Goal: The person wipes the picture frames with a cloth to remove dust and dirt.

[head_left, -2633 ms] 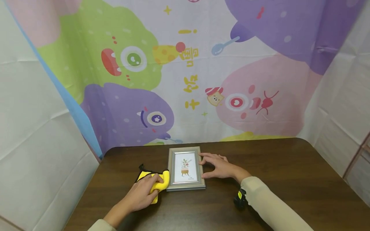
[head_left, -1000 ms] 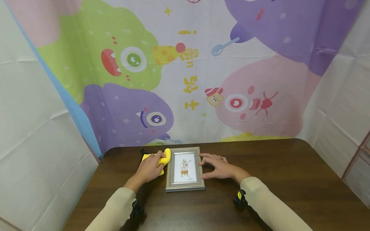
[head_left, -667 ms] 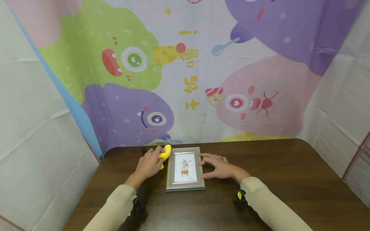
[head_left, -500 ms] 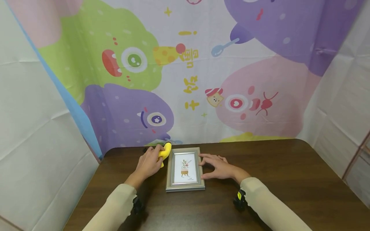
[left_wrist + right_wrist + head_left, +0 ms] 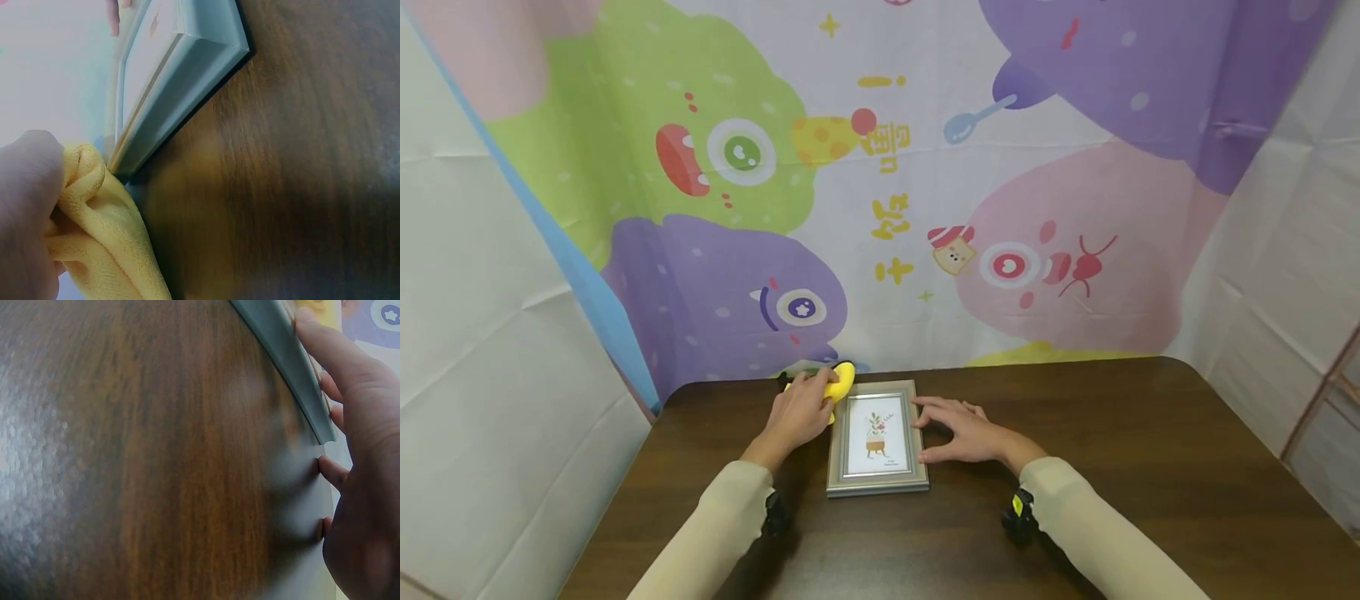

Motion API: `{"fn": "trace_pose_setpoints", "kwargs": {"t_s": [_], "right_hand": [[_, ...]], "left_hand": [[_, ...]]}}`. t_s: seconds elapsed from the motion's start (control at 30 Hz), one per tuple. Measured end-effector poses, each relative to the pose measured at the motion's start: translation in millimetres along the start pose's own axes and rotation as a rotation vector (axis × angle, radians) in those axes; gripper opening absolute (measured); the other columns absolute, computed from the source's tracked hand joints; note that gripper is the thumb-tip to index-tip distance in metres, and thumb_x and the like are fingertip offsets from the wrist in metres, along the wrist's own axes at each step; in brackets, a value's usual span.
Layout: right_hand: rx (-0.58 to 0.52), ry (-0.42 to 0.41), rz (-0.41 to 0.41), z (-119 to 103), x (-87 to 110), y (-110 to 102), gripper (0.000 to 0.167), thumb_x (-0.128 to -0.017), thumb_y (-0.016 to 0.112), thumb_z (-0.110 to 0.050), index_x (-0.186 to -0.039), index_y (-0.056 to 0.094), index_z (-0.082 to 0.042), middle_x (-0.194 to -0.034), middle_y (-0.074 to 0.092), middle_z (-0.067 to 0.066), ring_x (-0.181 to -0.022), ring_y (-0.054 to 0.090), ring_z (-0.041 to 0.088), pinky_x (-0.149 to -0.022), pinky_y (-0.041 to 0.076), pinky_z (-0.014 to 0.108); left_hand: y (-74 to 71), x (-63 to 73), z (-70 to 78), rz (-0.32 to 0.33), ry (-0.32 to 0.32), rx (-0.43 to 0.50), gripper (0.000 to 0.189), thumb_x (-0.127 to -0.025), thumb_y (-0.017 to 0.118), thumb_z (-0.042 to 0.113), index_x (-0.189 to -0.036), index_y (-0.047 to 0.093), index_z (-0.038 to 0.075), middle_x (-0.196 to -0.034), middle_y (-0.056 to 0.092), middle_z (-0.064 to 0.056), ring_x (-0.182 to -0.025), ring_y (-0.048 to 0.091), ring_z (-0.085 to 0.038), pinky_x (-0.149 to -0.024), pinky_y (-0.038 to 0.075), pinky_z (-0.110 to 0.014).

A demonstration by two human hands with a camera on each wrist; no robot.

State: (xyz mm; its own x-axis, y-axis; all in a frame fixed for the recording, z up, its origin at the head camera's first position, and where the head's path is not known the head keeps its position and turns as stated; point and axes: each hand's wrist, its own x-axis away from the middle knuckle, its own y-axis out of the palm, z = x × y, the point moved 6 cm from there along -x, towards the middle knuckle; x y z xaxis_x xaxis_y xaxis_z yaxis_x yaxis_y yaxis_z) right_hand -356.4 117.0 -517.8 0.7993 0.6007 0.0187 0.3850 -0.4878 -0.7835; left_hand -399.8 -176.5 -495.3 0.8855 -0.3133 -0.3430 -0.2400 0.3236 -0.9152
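Observation:
A picture frame [image 5: 878, 485] with a silvery border and a potted-plant print lies flat on the table. My left hand [image 5: 801, 410] grips a bunched yellow cloth [image 5: 844, 379] with a dark edge at the frame's far left corner. Up close in the left wrist view, the plush yellow cloth [image 5: 109, 231] touches that corner, and part of it is hidden by the hand. My right hand [image 5: 958, 429] rests its thumb and fingertips along the frame's right side. In the right wrist view the thumb lies on the frame's edge [image 5: 284, 359], and some fingertips touch the table.
The dark brown wooden table [image 5: 1075, 433] has rounded far corners. Behind it hangs a cartoon-printed curtain [image 5: 910, 325]; pale cloth sheets [image 5: 490, 375] stand at both sides. A small black device is strapped to each wrist.
My left hand has wiped up the frame's left side with the cloth, from near its lower part to the far corner, then slightly right. My right hand keeps its place.

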Motion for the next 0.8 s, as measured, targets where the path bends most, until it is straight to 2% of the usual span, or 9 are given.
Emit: {"fn": "trace_pose_setpoints", "kwargs": {"t_s": [0.1,0.17,0.23,0.33,0.43,0.5,0.57,0.8], "right_hand": [[-0.001,0.011,-0.004,-0.1,-0.5,0.1,0.039,-0.097,0.086,-0.050,-0.127,0.071,-0.028,-0.186,0.038,0.004,-0.173,0.031,0.040,-0.130,0.016,0.086],[0.000,0.014,-0.008,-1.0,-0.6,0.3,0.038,-0.098,0.086,-0.050,-0.126,0.071,-0.028,-0.186,0.038,0.004,-0.173,0.031,0.040,-0.130,0.016,0.086],[0.002,0.015,-0.010,-1.8,-0.6,0.3,0.039,-0.098,0.085,-0.051,-0.126,0.071,-0.029,-0.186,0.038,0.004,-0.173,0.031,0.040,-0.130,0.016,0.086],[0.009,0.008,-0.007,-1.9,-0.9,0.4,0.040,-0.098,0.085,-0.053,-0.126,0.071,-0.028,-0.186,0.038,0.005,-0.173,0.032,0.041,-0.129,0.018,0.087],[0.010,0.004,-0.005,-1.3,-0.8,0.4,0.041,-0.097,0.085,-0.054,-0.126,0.071,-0.028,-0.186,0.038,0.005,-0.172,0.032,0.041,-0.129,0.018,0.087],[0.009,0.003,-0.002,-1.6,-0.5,0.0,0.041,-0.097,0.086,-0.054,-0.125,0.071,-0.029,-0.186,0.038,0.005,-0.173,0.032,0.041,-0.129,0.018,0.087],[0.006,0.004,-0.002,-2.4,0.1,-0.5,0.041,-0.097,0.086,-0.053,-0.125,0.071,-0.029,-0.186,0.038,0.005,-0.173,0.032,0.040,-0.129,0.018,0.086],[-0.001,0.025,-0.014,-1.1,-0.4,-0.2,0.038,-0.098,0.085,-0.052,-0.126,0.071,-0.030,-0.186,0.037,0.002,-0.174,0.030,0.039,-0.130,0.016,0.086]], "left_hand": [[3.9,-3.5,-2.0,-0.028,-0.013,-0.011,0.034,-0.102,0.069,0.020,-0.136,0.064,0.022,-0.128,0.083,-0.005,-0.104,0.067,-0.028,-0.067,0.058,-0.054],[-3.7,-2.0,6.1,-0.097,-0.040,0.012,0.039,-0.104,0.068,0.020,-0.143,0.066,0.020,-0.137,0.081,-0.006,-0.110,0.066,-0.030,-0.074,0.060,-0.055],[-18.4,1.8,21.4,-0.184,-0.071,0.044,0.045,-0.105,0.067,0.020,-0.150,0.068,0.017,-0.150,0.076,-0.008,-0.120,0.067,-0.034,-0.085,0.062,-0.059],[-20.1,4.8,28.4,-0.261,-0.078,0.034,0.049,-0.109,0.062,0.021,-0.157,0.065,0.016,-0.167,0.064,-0.007,-0.139,0.062,-0.040,-0.104,0.060,-0.062],[-18.6,5.5,30.5,-0.282,-0.074,0.022,0.050,-0.110,0.058,0.021,-0.159,0.064,0.014,-0.173,0.058,-0.007,-0.152,0.057,-0.042,-0.117,0.055,-0.064],[-15.7,4.0,28.1,-0.278,-0.067,0.032,0.050,-0.109,0.058,0.021,-0.158,0.065,0.013,-0.173,0.058,-0.009,-0.153,0.056,-0.043,-0.118,0.054,-0.066],[-8.6,1.4,22.1,-0.268,-0.060,0.044,0.051,-0.108,0.059,0.022,-0.157,0.065,0.014,-0.172,0.059,-0.008,-0.151,0.057,-0.042,-0.117,0.054,-0.068],[47.2,-16.0,-18.3,-0.240,-0.003,0.028,0.051,-0.109,0.060,0.032,-0.160,0.064,0.025,-0.173,0.058,-0.001,-0.147,0.059,-0.038,-0.110,0.058,-0.065]]}}
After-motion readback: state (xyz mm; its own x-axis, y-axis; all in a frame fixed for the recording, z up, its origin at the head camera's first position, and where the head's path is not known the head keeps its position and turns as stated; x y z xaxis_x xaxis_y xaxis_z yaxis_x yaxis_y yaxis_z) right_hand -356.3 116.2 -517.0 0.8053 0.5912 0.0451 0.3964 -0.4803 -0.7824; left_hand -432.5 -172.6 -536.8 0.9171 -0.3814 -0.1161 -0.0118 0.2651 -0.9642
